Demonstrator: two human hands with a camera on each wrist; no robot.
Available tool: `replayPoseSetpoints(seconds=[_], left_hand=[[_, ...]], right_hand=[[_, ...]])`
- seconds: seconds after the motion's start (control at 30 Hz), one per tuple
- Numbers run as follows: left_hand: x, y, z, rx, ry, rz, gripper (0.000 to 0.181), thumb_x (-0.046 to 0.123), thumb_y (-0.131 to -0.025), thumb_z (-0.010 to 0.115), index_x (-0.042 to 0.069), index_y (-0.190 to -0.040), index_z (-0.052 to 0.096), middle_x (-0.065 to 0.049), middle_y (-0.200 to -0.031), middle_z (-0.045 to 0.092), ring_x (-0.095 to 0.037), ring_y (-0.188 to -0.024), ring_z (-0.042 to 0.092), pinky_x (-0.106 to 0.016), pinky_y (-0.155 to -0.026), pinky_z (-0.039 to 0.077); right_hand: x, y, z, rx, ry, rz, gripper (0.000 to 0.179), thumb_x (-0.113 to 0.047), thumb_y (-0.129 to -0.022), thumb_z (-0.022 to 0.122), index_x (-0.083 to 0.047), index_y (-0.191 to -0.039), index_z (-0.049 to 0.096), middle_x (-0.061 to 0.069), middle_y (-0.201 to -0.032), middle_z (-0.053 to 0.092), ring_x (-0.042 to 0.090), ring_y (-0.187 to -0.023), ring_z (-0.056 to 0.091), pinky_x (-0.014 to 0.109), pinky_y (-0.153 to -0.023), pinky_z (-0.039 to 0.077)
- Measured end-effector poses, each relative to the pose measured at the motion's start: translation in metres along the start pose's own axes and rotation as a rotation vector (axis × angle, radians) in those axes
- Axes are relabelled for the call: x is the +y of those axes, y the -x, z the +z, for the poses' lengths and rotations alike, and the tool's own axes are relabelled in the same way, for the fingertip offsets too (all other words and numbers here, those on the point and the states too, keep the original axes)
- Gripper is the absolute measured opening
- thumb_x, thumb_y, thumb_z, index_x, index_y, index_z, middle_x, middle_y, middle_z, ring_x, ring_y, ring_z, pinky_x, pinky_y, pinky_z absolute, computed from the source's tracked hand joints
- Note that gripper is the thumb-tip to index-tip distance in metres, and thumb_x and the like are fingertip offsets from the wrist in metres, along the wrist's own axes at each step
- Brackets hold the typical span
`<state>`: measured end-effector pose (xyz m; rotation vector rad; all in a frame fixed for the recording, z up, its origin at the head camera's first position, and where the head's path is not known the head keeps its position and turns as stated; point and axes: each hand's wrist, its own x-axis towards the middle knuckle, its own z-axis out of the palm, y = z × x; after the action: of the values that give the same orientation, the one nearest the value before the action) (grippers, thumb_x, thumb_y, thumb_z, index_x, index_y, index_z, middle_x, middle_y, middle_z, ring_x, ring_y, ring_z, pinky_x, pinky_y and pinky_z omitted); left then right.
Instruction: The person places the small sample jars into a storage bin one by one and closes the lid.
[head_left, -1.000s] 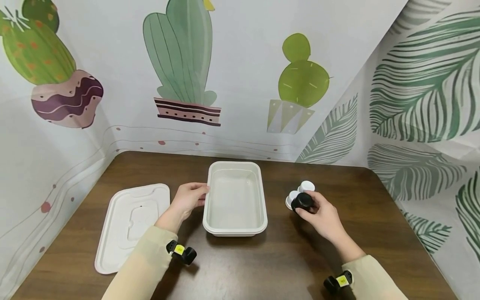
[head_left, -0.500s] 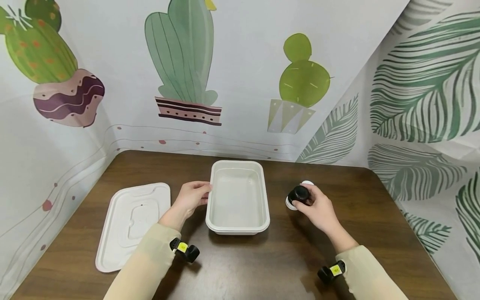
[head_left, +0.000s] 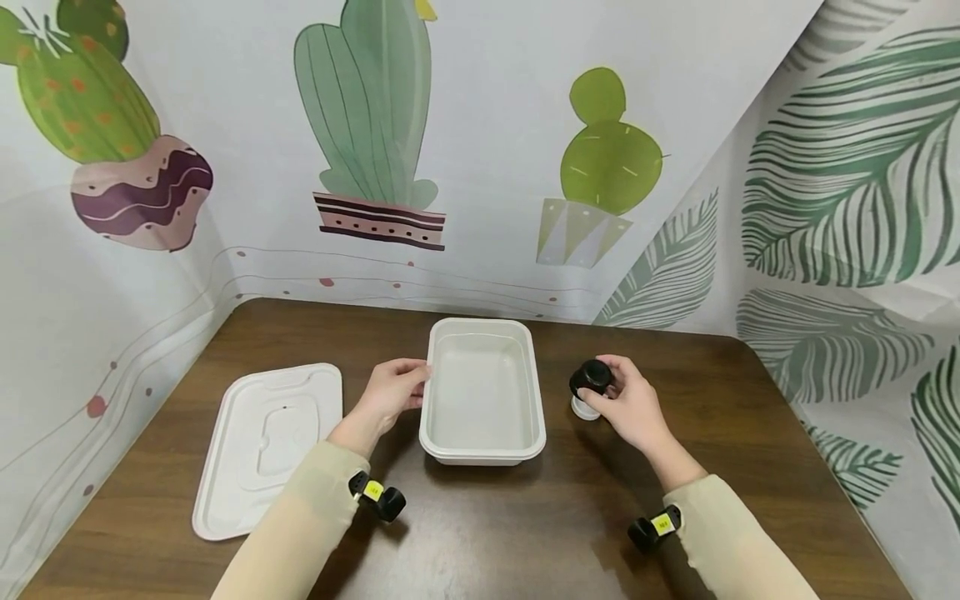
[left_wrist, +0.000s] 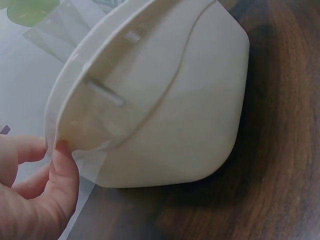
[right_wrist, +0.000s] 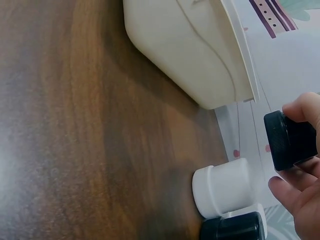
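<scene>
My left hand [head_left: 390,392] pinches the left rim of a deep off-white plastic container [head_left: 486,396]. In the left wrist view, thumb and finger meet at the rim of the container [left_wrist: 165,115]. My right hand [head_left: 633,408] holds a small black jar [head_left: 591,377] to the right of the container. The right wrist view shows that black jar [right_wrist: 287,140] raised off the table, its ridged cap facing down. Below it stands a white jar [right_wrist: 227,187], mostly covered by the held jar in the head view. A second black jar [right_wrist: 234,227] stands beside the white one.
A white lid [head_left: 273,446] lies flat on the left of the brown wooden table [head_left: 487,533]. Part of another white jar [right_wrist: 263,215] shows behind the second black jar. A patterned wall covering [head_left: 487,167] stands at the back and sides.
My right hand has carried the black jar slightly left and away from me, over the white jars. The container appears slightly further right and back, with my left hand still on its rim.
</scene>
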<state>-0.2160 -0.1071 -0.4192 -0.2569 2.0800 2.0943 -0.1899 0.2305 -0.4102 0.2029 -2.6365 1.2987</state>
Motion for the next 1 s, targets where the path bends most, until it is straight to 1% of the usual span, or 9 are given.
replayPoseSetpoints(seconds=[0.07, 0.3, 0.53, 0.67, 1.0], left_hand=[[0.0, 0.0, 0.001, 0.003, -0.001, -0.008, 0.03, 0.01, -0.085, 0.056, -0.006, -0.11, 0.054, -0.011, -0.081, 0.059, -0.012, -0.059, 0.057, -0.024, -0.053, 0.05], [-0.002, 0.0, 0.005, 0.002, 0.016, -0.014, 0.029, 0.011, -0.086, 0.057, -0.004, -0.111, 0.054, -0.005, -0.075, 0.056, -0.012, -0.057, 0.056, -0.024, -0.052, 0.05], [-0.004, 0.0, 0.008, 0.004, 0.022, -0.011, 0.029, 0.011, -0.086, 0.056, -0.004, -0.111, 0.054, -0.01, -0.079, 0.058, -0.012, -0.056, 0.056, -0.025, -0.051, 0.05], [-0.005, -0.001, 0.009, 0.003, 0.022, -0.01, 0.029, 0.011, -0.086, 0.056, -0.003, -0.111, 0.054, -0.01, -0.079, 0.058, -0.012, -0.057, 0.056, -0.025, -0.051, 0.05], [-0.003, -0.001, 0.012, 0.009, 0.016, -0.007, 0.031, 0.012, -0.086, 0.056, -0.004, -0.113, 0.054, -0.014, -0.082, 0.059, -0.014, -0.059, 0.056, -0.024, -0.051, 0.049]], right_hand=[[-0.001, -0.001, 0.0, 0.0, -0.002, -0.005, 0.053, -0.02, -0.073, 0.073, -0.007, -0.118, 0.047, 0.016, -0.113, 0.06, 0.023, -0.102, 0.057, 0.039, -0.083, 0.048], [-0.004, -0.005, 0.003, -0.01, -0.035, -0.019, 0.054, -0.022, -0.073, 0.074, -0.007, -0.118, 0.048, 0.016, -0.113, 0.059, 0.024, -0.105, 0.056, 0.039, -0.084, 0.048], [-0.009, -0.008, 0.004, 0.001, -0.041, -0.03, 0.053, -0.019, -0.073, 0.073, -0.007, -0.118, 0.049, 0.015, -0.113, 0.06, 0.023, -0.103, 0.057, 0.036, -0.083, 0.049], [-0.012, -0.01, 0.005, 0.002, -0.057, -0.036, 0.053, -0.018, -0.073, 0.074, -0.007, -0.119, 0.049, 0.015, -0.113, 0.06, 0.023, -0.103, 0.057, 0.036, -0.082, 0.049], [-0.024, -0.016, 0.011, -0.019, -0.097, -0.037, 0.057, -0.02, -0.073, 0.074, -0.007, -0.121, 0.048, 0.016, -0.115, 0.058, 0.025, -0.1, 0.058, 0.04, -0.084, 0.048]])
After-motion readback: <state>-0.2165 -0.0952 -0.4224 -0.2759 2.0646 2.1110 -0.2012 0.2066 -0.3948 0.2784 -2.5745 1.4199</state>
